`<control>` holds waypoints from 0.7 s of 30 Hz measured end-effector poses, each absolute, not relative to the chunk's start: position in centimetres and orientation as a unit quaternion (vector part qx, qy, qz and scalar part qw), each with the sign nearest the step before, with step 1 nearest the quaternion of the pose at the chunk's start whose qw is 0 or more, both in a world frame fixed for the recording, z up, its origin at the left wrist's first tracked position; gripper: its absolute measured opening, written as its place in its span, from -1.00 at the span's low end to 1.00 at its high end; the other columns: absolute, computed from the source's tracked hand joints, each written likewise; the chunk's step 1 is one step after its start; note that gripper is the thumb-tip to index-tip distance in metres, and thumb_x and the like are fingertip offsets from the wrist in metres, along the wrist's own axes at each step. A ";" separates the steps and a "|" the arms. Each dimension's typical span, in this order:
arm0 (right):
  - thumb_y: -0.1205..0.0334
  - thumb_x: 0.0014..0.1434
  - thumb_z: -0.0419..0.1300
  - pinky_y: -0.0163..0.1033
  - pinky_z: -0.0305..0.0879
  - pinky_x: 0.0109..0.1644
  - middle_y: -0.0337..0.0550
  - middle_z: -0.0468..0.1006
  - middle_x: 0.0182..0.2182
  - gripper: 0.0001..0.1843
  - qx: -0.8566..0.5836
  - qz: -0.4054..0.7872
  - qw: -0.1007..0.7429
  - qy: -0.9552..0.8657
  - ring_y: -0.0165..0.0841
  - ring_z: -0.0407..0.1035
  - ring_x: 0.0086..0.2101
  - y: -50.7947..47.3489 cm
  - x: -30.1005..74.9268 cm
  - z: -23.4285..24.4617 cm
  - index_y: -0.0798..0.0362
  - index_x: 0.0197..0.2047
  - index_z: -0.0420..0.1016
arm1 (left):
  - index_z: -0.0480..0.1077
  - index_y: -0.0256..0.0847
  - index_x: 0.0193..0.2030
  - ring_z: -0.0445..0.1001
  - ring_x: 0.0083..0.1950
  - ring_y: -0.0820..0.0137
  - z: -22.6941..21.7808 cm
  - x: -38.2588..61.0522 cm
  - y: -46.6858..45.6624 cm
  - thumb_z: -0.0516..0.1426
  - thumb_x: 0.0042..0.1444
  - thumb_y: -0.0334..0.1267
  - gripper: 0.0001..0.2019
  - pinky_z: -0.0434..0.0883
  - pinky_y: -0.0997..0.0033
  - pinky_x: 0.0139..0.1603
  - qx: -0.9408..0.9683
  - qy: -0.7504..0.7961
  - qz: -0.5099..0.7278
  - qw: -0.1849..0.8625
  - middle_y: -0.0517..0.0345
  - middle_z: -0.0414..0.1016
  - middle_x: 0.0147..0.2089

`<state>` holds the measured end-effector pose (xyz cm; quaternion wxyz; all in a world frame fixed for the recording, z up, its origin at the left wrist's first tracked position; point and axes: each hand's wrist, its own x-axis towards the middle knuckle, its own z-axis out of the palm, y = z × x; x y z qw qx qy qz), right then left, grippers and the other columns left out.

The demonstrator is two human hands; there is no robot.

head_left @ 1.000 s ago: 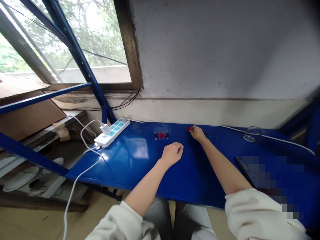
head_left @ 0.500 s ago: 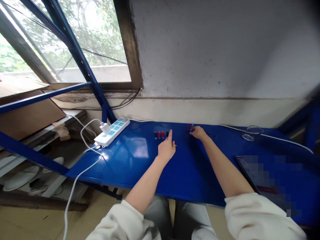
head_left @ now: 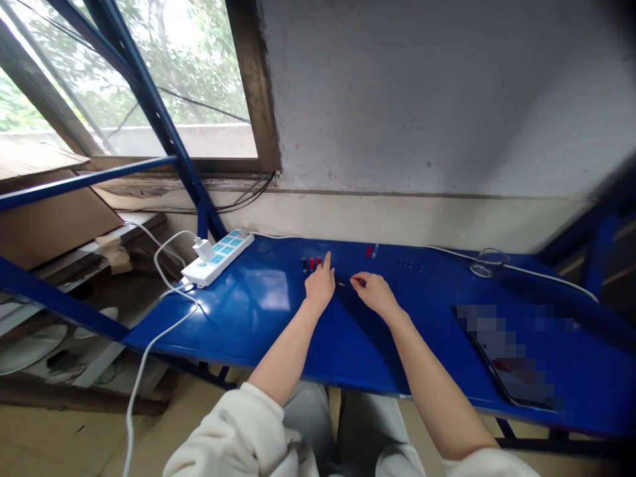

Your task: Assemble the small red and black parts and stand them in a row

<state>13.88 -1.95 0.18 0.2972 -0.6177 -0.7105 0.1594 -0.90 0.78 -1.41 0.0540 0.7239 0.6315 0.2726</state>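
Note:
A row of small red and black plugs [head_left: 311, 264] stands on the blue metal bench [head_left: 278, 311]. My left hand [head_left: 319, 286] rests beside the row, its index finger stretched out onto the rightmost plug, the other fingers curled. My right hand [head_left: 373, 291] is just to the right, fingers pinched near a tiny thin part [head_left: 342, 284] lying on the bench; whether it grips anything is unclear. A red piece and a pale piece [head_left: 371, 251] lie farther back.
A white power strip [head_left: 217, 258] with a plugged charger and white cable sits at the bench's left end. A white wire with loops [head_left: 484, 263] runs along the back right. A dark flat device [head_left: 501, 344] lies at right. Wall and window stand behind.
My right hand has drawn back from the red piece at the rear toward the middle of the bench. My left hand went from a fist to pointing at the plug row.

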 end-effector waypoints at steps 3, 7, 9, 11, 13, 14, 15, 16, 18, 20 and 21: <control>0.20 0.10 0.01 -0.32 0.18 -0.35 -0.16 0.53 -0.43 -0.79 -0.617 0.149 0.308 -0.708 -0.34 0.40 -0.39 -1.9 13.7 -0.2 0.00 -0.33 0.46 | 0.22 -0.15 0.05 0.46 -0.21 0.26 -1.6 -0.9 1.0 -0.15 0.19 -0.27 -0.68 0.36 0.32 -0.24 0.708 0.613 0.340 0.082 -0.05 0.43 -0.15; 0.17 0.14 -0.05 -0.33 0.14 -0.38 -0.13 0.51 -0.41 -0.79 -0.638 0.131 0.341 -0.677 -0.33 0.38 -0.41 -1.8 13.6 -0.4 0.01 -0.32 0.38 | 0.26 -0.20 -0.10 0.45 -0.35 0.42 -1.7 -0.6 1.0 -0.08 0.16 -0.30 -0.80 0.37 0.43 -0.28 0.677 0.535 0.456 0.220 0.09 0.47 -0.31; 0.08 0.18 -0.12 -0.32 0.13 -0.41 -0.12 0.49 -0.44 -0.72 -0.648 0.142 0.364 -0.653 -0.33 0.36 -0.45 -1.7 13.5 -0.6 0.02 -0.33 0.32 | 0.22 -0.22 -0.11 0.38 -0.54 0.54 -1.7 -0.3 0.7 -0.07 0.16 -0.26 -0.81 0.37 0.50 -0.42 0.656 0.479 0.491 0.315 0.11 0.46 -0.31; -0.03 0.20 -0.21 -0.32 0.12 -0.43 -0.14 0.45 -0.52 -0.60 -0.644 0.174 0.393 -0.634 -0.34 0.33 -0.49 -1.7 13.3 -0.7 0.02 -0.40 0.27 | 0.20 -0.24 -0.12 0.29 -0.65 0.62 -1.6 0.1 0.3 -0.06 0.15 -0.22 -0.79 0.34 0.55 -0.54 0.635 0.431 0.504 0.396 0.11 0.46 -0.31; -0.12 0.19 -0.27 -0.32 0.11 -0.44 -0.18 0.40 -0.59 -0.52 -0.619 0.206 0.427 -0.626 -0.37 0.29 -0.53 -1.6 13.2 -0.9 0.01 -0.50 0.22 | 0.20 -0.25 -0.14 0.27 -0.68 0.65 -1.5 0.4 -0.1 -0.03 0.13 -0.20 -0.79 0.31 0.57 -0.58 0.619 0.397 0.508 0.448 0.11 0.46 -0.31; -0.15 0.18 -0.28 -0.33 0.11 -0.44 -0.20 0.37 -0.61 -0.49 -0.604 0.218 0.444 -0.625 -0.38 0.28 -0.55 -1.6 13.2 -0.9 0.01 -0.53 0.19 | 0.20 -0.26 -0.15 0.27 -0.68 0.65 -1.4 0.4 -0.2 -0.02 0.12 -0.19 -0.79 0.30 0.58 -0.60 0.613 0.387 0.509 0.463 0.11 0.46 -0.31; -0.18 0.17 -0.27 -0.33 0.11 -0.45 -0.21 0.34 -0.63 -0.48 -0.590 0.225 0.461 -0.623 -0.38 0.26 -0.55 -1.6 13.2 -1.0 0.01 -0.55 0.17 | 0.21 -0.26 -0.16 0.27 -0.68 0.65 -1.4 0.5 -0.3 -0.02 0.12 -0.19 -0.79 0.29 0.58 -0.61 0.609 0.379 0.511 0.473 0.11 0.46 -0.31; -0.19 0.15 -0.26 -0.33 0.10 -0.45 -0.23 0.32 -0.65 -0.48 -0.579 0.230 0.475 -0.621 -0.39 0.24 -0.56 -1.6 13.1 -1.0 0.01 -0.56 0.16 | 0.21 -0.26 -0.16 0.28 -0.69 0.65 -1.3 0.5 -0.3 -0.01 0.11 -0.18 -0.78 0.28 0.59 -0.62 0.606 0.373 0.514 0.479 0.11 0.46 -0.32; -0.20 0.14 -0.24 -0.34 0.09 -0.47 -0.25 0.29 -0.66 -0.48 -0.567 0.232 0.494 -0.617 -0.41 0.20 -0.57 -1.7 13.1 -1.1 0.02 -0.57 0.15 | 0.21 -0.26 -0.17 0.29 -0.69 0.64 -1.3 0.5 -0.4 -0.01 0.11 -0.17 -0.78 0.27 0.59 -0.63 0.603 0.365 0.518 0.485 0.12 0.45 -0.33; -0.19 0.14 -0.21 -0.35 0.07 -0.47 -0.28 0.26 -0.66 -0.49 -0.563 0.223 0.506 -0.614 -0.43 0.18 -0.58 -1.8 13.1 -1.0 0.02 -0.58 0.15 | 0.19 -0.26 -0.17 0.29 -0.69 0.64 -1.3 0.4 -0.3 -0.01 0.11 -0.16 -0.77 0.26 0.59 -0.64 0.604 0.359 0.517 0.489 0.14 0.44 -0.34; -0.18 0.15 -0.20 -0.35 0.07 -0.47 -0.28 0.25 -0.66 -0.50 -0.563 0.216 0.509 -0.614 -0.43 0.17 -0.58 -1.8 13.1 -1.0 0.03 -0.58 0.16 | 0.18 -0.25 -0.16 0.28 -0.70 0.64 -1.3 0.4 -0.3 -0.03 0.12 -0.15 -0.77 0.25 0.59 -0.65 0.607 0.357 0.512 0.492 0.15 0.43 -0.36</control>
